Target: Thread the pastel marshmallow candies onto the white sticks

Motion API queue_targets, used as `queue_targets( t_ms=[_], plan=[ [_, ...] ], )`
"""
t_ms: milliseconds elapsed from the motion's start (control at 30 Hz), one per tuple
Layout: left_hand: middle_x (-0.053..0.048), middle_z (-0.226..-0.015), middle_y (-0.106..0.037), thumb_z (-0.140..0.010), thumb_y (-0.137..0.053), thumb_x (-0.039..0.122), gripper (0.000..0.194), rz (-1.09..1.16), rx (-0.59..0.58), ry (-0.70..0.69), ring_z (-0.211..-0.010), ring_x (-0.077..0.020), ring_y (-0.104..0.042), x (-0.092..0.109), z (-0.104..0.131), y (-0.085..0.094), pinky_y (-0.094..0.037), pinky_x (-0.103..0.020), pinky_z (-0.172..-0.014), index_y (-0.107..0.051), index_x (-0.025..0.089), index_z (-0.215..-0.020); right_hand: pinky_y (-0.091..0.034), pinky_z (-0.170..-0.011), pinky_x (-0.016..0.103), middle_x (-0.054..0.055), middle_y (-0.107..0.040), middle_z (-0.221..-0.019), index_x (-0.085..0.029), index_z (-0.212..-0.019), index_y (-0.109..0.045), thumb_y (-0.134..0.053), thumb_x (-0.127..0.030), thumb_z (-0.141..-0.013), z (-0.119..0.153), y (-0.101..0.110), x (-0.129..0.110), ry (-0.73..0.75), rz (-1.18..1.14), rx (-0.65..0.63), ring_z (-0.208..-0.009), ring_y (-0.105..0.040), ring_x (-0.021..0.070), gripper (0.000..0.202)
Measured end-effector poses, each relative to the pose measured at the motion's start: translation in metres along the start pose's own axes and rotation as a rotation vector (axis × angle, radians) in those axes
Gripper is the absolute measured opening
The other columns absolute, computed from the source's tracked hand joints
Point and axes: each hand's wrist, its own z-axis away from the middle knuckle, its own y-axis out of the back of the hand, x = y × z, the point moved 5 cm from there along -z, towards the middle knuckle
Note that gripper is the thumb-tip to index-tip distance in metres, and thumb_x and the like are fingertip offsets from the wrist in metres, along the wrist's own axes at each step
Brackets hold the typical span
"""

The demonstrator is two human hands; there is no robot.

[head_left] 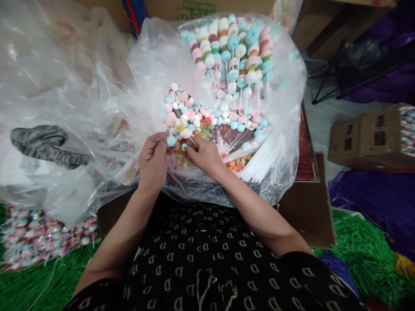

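My left hand (153, 160) is closed in a pinch on a light blue candy (170, 141) at the near edge of the candy pile. Just to its right, my right hand (205, 154) has its fingers closed round a thin white stick (193, 141), and a small blue candy (184, 147) shows at its fingertips. Loose pink, white and blue candies (191, 116) lie beyond both hands, with fruit-coloured ring candies (207, 122) among them. A bundle of white sticks (261, 160) rests to the right. Finished-looking candy skewers (233, 52) are piled at the back on clear plastic (285, 95).
A striped grey cloth (48, 144) lies on plastic sheeting (106, 103) at the left. Packed candy skewers (48, 235) are at the lower left. Cardboard boxes (366, 138) stand at the right, near purple strands (372, 203) and green shiny strands (363, 246).
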Motion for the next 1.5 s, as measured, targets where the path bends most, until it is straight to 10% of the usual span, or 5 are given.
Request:
queue_targets(
  t_ms=[300,833,1300,1500],
  plan=[
    [-0.002,-0.104,-0.08,-0.085,-0.088,0.042,0.021,0.311,-0.134,0.172,-0.09,-0.0145,-0.074,-0.005,0.009,-0.034,-0.06,-0.025,-0.076,-0.081,0.026,-0.096,-0.042,-0.062,0.027,-0.003,-0.06,-0.072,-0.022,-0.089,-0.068,-0.075,-0.047,-0.084,0.029,0.03,0.007,-0.043,-0.731,0.116,-0.065,-0.051,0.0124,0.027],
    [-0.003,-0.122,-0.081,-0.089,-0.083,0.044,0.027,0.1,-0.219,0.061,-0.118,-0.0213,-0.073,-0.012,0.021,-0.048,-0.06,-0.038,-0.107,-0.081,0.028,-0.111,-0.05,-0.072,0.031,-0.001,-0.068,-0.082,-0.022,-0.094,-0.073,-0.078,-0.046,-0.084,0.039,0.037,0.022,-0.023,-0.669,0.119,-0.074,-0.058,0.0156,0.026],
    [-0.005,-0.114,-0.08,-0.103,-0.066,0.045,0.026,-0.262,-0.247,-0.334,-0.109,-0.0192,-0.074,0.006,0.024,-0.046,-0.059,-0.036,-0.103,-0.079,0.027,-0.117,-0.014,-0.041,0.024,-0.007,-0.06,-0.06,-0.022,-0.079,-0.058,-0.085,-0.066,-0.076,0.044,0.029,0.01,-0.228,-1.032,0.037,-0.04,-0.026,0.0044,0.051],
    [-0.005,-0.121,-0.081,-0.105,-0.062,0.05,0.031,-0.182,-0.192,-0.187,-0.117,-0.0215,-0.074,-0.004,0.024,-0.044,-0.058,-0.039,-0.107,-0.079,0.026,-0.118,-0.016,-0.041,0.022,-0.006,-0.067,-0.067,-0.021,-0.094,-0.062,-0.089,-0.051,-0.077,0.051,0.032,0.002,-0.199,-1.1,-0.036,-0.041,-0.029,0.0033,0.043]
  ],
)
